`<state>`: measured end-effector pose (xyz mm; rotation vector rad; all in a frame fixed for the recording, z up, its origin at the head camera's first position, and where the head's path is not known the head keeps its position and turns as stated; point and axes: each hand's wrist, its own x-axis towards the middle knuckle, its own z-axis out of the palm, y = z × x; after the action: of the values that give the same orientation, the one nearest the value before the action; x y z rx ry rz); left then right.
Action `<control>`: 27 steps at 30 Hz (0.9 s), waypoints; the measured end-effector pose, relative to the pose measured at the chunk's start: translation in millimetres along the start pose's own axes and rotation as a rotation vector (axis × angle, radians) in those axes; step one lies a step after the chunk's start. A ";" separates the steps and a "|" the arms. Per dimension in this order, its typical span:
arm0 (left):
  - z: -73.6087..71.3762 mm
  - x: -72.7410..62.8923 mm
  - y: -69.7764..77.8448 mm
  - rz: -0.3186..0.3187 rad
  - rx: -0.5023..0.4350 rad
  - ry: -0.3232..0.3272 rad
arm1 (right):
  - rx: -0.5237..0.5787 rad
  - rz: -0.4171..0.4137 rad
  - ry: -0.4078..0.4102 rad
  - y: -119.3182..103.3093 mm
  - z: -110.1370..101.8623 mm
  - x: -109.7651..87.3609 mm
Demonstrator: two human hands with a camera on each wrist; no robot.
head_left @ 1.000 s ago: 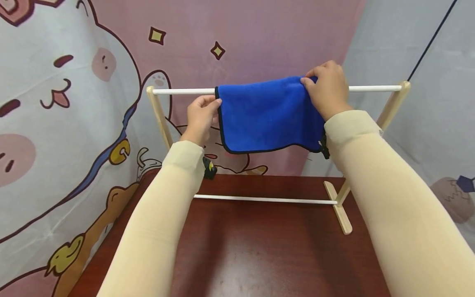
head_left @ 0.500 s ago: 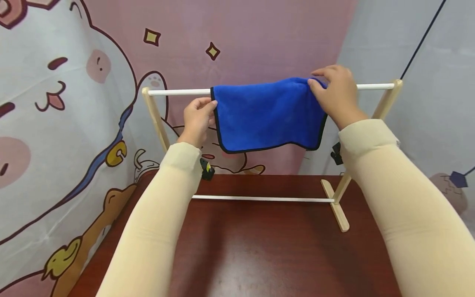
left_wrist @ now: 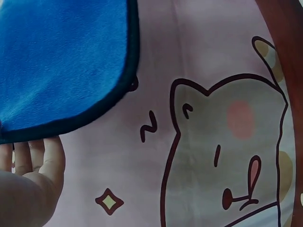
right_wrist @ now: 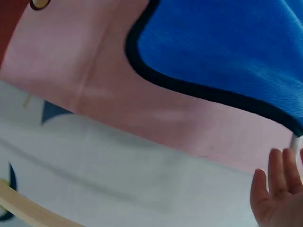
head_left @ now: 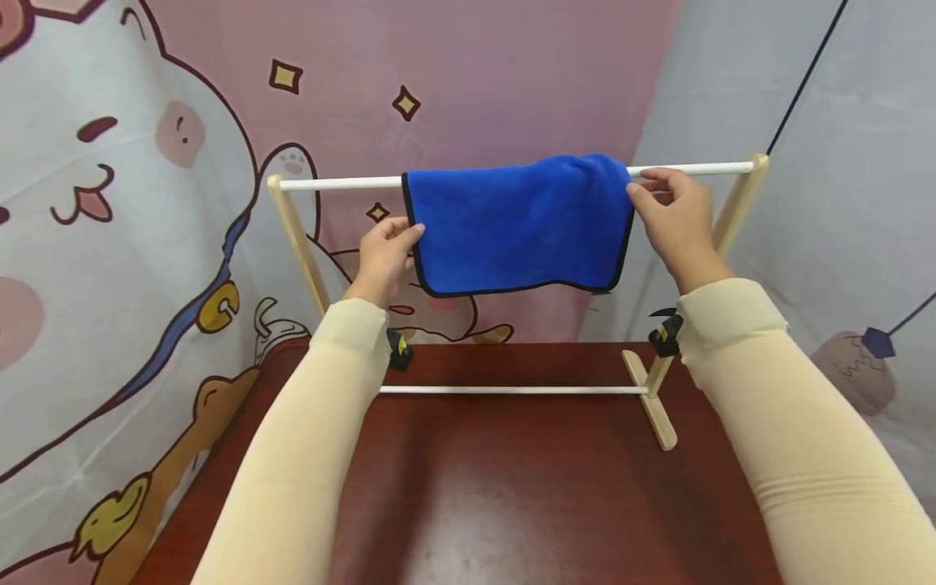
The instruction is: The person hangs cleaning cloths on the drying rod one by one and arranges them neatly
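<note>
A blue towel (head_left: 512, 227) with black edging hangs over the white top bar (head_left: 344, 184) of a wooden rack. My left hand (head_left: 382, 258) pinches its left edge, thumb in front; in the left wrist view the fingers (left_wrist: 52, 153) pass behind the black edging. At the right edge, my right hand (head_left: 680, 219) has its thumb tip close to the towel, fingers loosely bent beside the bar. The right wrist view shows those fingers (right_wrist: 284, 170) apart from the edging; the thumb is out of that view. Near its right end, the towel's top is bunched and wrinkled.
Wooden uprights (head_left: 300, 244) hold the bar at each end. A lower white rod (head_left: 512, 390) and a wooden foot (head_left: 651, 402) sit over the dark red table (head_left: 468, 487). Behind hangs a pink and white cartoon curtain (head_left: 497, 81). Small black devices (head_left: 665, 335) show by the wrists.
My right hand has released the towel's top right part and moved down and right to its side edge. The left hand has slid a little down the left edge. The towel's right side hangs freer.
</note>
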<state>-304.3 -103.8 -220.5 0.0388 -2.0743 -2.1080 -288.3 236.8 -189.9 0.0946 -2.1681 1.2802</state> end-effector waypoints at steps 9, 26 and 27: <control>-2.3 -1.3 -3.6 0.000 -0.010 0.004 | 0.243 0.245 -0.138 12.6 1.8 -7.0; -8.1 -5.0 15.5 0.087 -0.080 0.040 | 0.659 0.313 -0.010 -32.3 -1.1 9.9; -8.2 -4.4 17.0 0.092 -0.093 0.040 | 0.656 0.314 -0.006 -34.9 -1.4 11.7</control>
<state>-296.9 -111.3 -204.4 -0.0264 -1.9151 -2.1281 -284.7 222.2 -156.3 0.0202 -1.7264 2.1314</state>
